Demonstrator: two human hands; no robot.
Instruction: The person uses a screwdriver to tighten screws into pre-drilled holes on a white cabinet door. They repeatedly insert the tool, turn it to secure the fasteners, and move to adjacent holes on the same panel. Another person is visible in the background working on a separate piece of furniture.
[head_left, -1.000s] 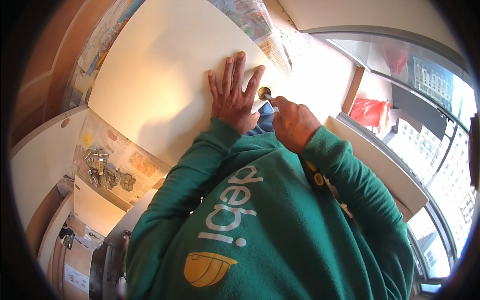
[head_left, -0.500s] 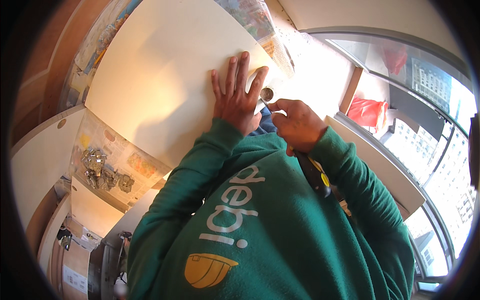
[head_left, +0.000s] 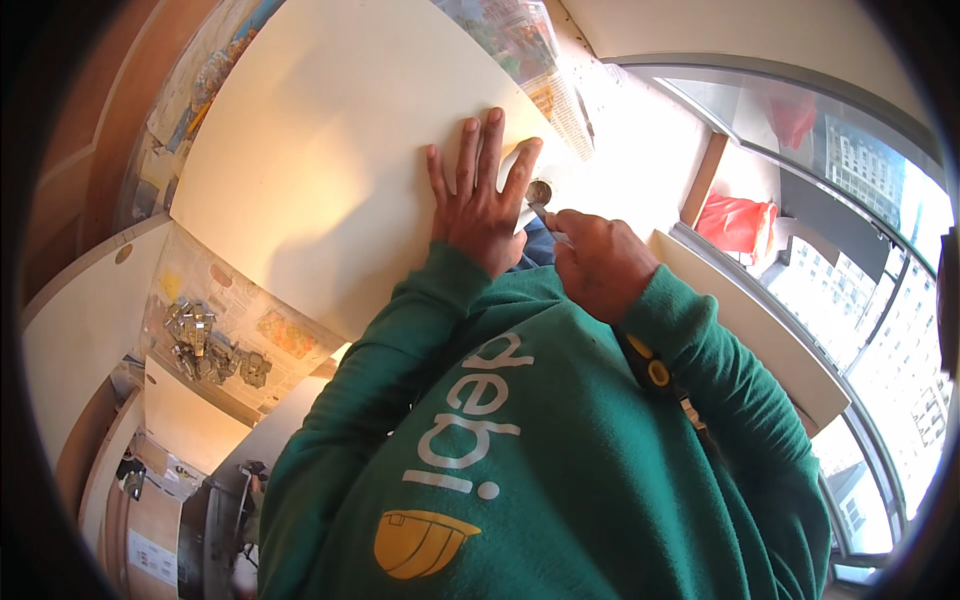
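A large cream-white board (head_left: 330, 130) lies before me, with a round hinge-cup hole (head_left: 540, 191) near its right edge. My left hand (head_left: 482, 215) rests flat on the board with its fingers spread, just left of the hole. My right hand (head_left: 605, 262) is closed round a thin-bladed hand tool (head_left: 640, 348) with a black and yellow handle. The tool's tip is at the near rim of the hole; whether it touches the wood I cannot tell. My fist and sleeve hide much of the tool, and its exact kind is unclear.
Several metal cabinet hinges (head_left: 210, 345) lie heaped on newspaper (head_left: 285, 325) to the left. Another pale panel with a round hole (head_left: 90, 320) stands at the far left. A window (head_left: 870, 300) runs along the right, near a red bag (head_left: 737, 226).
My right hand has shifted slightly right, and the tool's handle has slid further under my sleeve. The tip stays by the hole. My left hand remains flat on the board.
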